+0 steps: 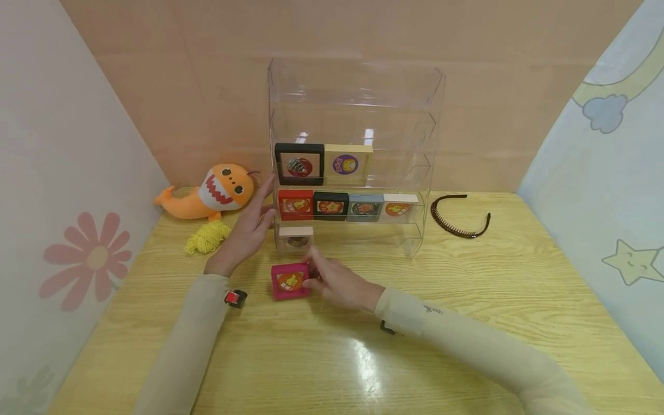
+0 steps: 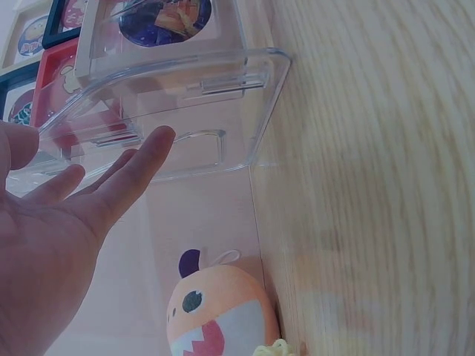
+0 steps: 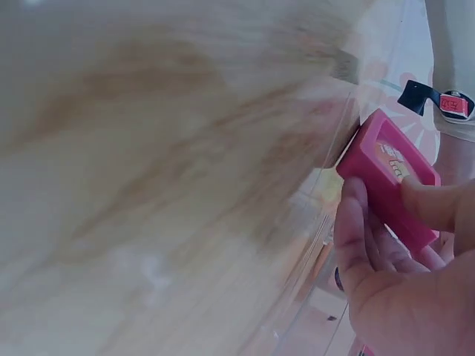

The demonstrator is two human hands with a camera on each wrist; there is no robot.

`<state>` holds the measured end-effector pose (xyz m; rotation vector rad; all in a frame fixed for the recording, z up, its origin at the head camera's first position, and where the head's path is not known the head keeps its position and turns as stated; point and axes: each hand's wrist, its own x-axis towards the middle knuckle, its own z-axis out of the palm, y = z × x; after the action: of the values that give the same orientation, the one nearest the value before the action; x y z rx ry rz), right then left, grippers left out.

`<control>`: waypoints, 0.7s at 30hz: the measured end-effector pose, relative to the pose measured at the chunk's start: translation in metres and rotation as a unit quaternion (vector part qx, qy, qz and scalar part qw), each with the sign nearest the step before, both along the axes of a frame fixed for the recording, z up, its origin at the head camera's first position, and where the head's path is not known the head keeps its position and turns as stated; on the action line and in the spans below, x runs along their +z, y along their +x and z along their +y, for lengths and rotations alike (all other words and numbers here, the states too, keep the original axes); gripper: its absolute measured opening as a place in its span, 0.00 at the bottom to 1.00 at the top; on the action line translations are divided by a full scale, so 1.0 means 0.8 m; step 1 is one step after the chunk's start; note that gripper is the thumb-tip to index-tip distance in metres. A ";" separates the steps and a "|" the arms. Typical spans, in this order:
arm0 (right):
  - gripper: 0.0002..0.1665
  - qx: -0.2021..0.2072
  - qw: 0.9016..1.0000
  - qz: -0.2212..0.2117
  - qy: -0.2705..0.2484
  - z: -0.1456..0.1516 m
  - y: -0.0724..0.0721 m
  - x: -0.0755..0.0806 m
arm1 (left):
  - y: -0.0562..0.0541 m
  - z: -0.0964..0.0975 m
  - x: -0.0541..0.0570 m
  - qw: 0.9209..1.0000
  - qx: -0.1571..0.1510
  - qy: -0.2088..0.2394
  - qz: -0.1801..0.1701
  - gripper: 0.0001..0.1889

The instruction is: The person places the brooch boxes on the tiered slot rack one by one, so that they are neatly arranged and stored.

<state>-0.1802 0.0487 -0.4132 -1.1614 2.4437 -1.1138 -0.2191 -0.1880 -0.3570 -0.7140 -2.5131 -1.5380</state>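
My right hand (image 1: 342, 282) pinches a small pink square frame (image 1: 280, 293) with a round orange-and-yellow picture, thumb on its front and fingers behind. It is held just in front of the clear plastic tiered rack (image 1: 358, 105), near a white frame (image 1: 296, 232) on the lowest tier. My left hand (image 1: 250, 225) is at the rack's left side; in the left wrist view its fingers (image 2: 137, 167) are extended along the clear side panel. On the middle tier stand a black frame (image 1: 300, 148) and a cream frame (image 1: 349, 150). Red (image 1: 296, 206), black (image 1: 331, 206), grey-blue (image 1: 365, 207) and white frames (image 1: 400, 199) line the tier beneath.
An orange shark plush (image 1: 189, 203) lies left of the rack, with a bundle of yellow yarn (image 1: 207, 237) before it. A dark toothed headband (image 1: 451, 229) lies to the right. Patterned panels (image 1: 607, 190) flank the wooden table (image 1: 456, 288).
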 end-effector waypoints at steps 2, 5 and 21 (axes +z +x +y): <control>0.19 -0.006 1.000 0.014 -0.001 0.005 0.002 0.001 | 0.001 0.000 0.001 1.000 0.001 -0.001 -0.002 0.35; 0.19 -0.019 0.999 0.021 -0.015 0.013 0.004 0.004 | 0.001 0.001 0.002 1.000 0.002 -0.003 -0.004 0.35; 0.17 -0.147 0.981 0.090 -0.087 0.067 -0.003 0.038 | 0.001 0.002 0.002 1.000 0.009 -0.018 0.013 0.35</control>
<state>-0.1830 0.1027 -0.3828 -1.0069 2.7740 -1.3837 -0.2181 -0.1866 -0.3551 -0.7092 -2.5279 -1.4722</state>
